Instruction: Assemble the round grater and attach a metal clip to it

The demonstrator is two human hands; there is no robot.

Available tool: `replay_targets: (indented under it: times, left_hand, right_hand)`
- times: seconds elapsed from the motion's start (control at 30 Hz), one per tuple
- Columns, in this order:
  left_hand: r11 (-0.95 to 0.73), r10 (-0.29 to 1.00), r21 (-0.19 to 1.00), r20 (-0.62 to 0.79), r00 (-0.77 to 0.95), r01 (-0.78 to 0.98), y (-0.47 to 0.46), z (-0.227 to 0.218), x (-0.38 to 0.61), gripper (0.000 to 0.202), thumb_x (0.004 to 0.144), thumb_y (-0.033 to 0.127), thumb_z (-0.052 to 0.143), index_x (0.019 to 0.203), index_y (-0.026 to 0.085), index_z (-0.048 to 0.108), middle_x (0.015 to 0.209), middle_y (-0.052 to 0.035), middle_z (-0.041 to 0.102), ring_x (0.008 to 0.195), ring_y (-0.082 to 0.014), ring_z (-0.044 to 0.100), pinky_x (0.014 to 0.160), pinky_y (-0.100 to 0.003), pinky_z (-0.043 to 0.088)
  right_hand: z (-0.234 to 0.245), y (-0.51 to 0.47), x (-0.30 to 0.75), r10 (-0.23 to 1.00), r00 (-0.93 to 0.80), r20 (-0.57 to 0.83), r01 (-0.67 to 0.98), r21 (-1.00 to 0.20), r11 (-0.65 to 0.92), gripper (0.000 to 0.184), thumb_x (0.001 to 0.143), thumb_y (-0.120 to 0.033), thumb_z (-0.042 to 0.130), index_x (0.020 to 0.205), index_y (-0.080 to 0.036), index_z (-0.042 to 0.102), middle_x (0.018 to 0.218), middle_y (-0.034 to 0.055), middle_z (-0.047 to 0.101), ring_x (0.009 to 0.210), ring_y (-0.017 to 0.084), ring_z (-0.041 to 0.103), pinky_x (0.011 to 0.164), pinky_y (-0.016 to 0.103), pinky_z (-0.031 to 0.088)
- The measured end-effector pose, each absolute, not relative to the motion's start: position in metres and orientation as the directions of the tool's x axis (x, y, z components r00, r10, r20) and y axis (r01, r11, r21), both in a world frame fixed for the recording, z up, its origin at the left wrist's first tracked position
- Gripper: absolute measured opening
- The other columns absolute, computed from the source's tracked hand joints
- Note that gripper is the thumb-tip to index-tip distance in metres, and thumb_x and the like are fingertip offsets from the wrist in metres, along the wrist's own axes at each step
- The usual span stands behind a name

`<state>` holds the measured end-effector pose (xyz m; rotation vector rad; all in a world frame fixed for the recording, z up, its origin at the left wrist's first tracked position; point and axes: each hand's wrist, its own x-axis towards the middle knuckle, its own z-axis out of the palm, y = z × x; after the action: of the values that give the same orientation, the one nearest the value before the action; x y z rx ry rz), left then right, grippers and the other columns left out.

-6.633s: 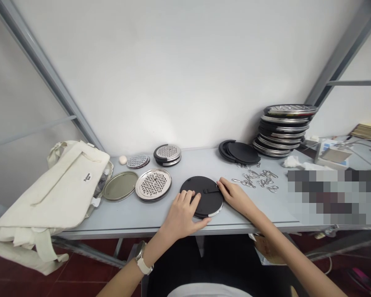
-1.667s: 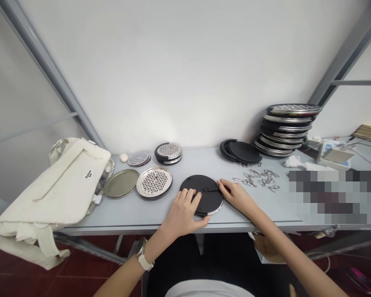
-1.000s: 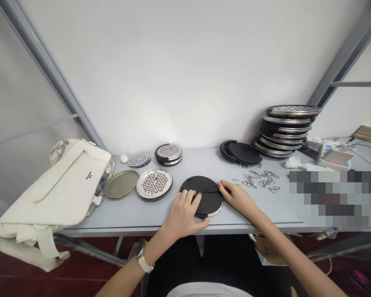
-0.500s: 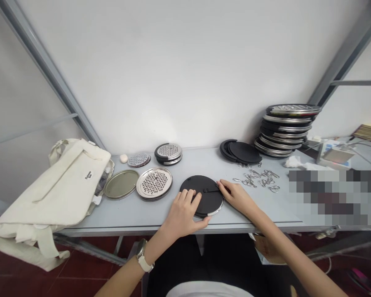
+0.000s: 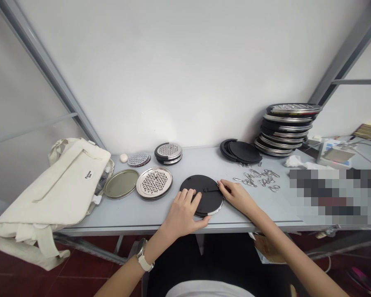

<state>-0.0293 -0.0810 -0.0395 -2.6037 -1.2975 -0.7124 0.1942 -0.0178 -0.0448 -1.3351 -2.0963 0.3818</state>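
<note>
Here, what I see from the head view:
Table edge: the black disc (image 5: 204, 194) lies flat close to the near edge of the grey table (image 5: 148, 214), its metal rim just showing at the front.
Open room: bare tabletop to my right of the disc, in front of the metal clips (image 5: 259, 178).
Left hand (image 5: 182, 212): palm down, fingers spread flat on the disc's left part, thumb along its near rim; pressing, not closed around it.
Right hand (image 5: 236, 196): fingertips pinched at the disc's right edge, at the end of the small black tab (image 5: 209, 190); I cannot tell what it grips.
Left side: perforated steel plate (image 5: 153, 182) just beside the disc, plain tin lid (image 5: 121, 183) next, cloth bag (image 5: 55, 185) hanging over the edge.
Back: black lids (image 5: 243, 151) and a tall stack of discs (image 5: 287, 130) near the wall.
</note>
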Motion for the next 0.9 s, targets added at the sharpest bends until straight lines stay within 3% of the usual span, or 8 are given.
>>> replay_targets:
  times: [0.9]
  left_hand:
    - [-0.618, 0.705, 0.067, 0.488, 0.515, 0.783, -0.0812, -0.0391, -0.0291, 0.055, 0.081, 0.048, 0.057, 0.123, 0.013, 0.053, 0.109, -0.0138, 0.056, 0.100, -0.0302, 0.051, 0.085, -0.045, 0.047]
  right_hand:
    - [-0.0446, -0.0193, 0.1941, 0.888, -0.300, 0.347, 0.723, -0.525, 0.449, 0.034, 0.095, -0.033, 0.035, 0.064, -0.023, 0.041, 0.053, -0.0005, 0.053, 0.047, 0.015, 0.046, 0.052, 0.026, 0.031]
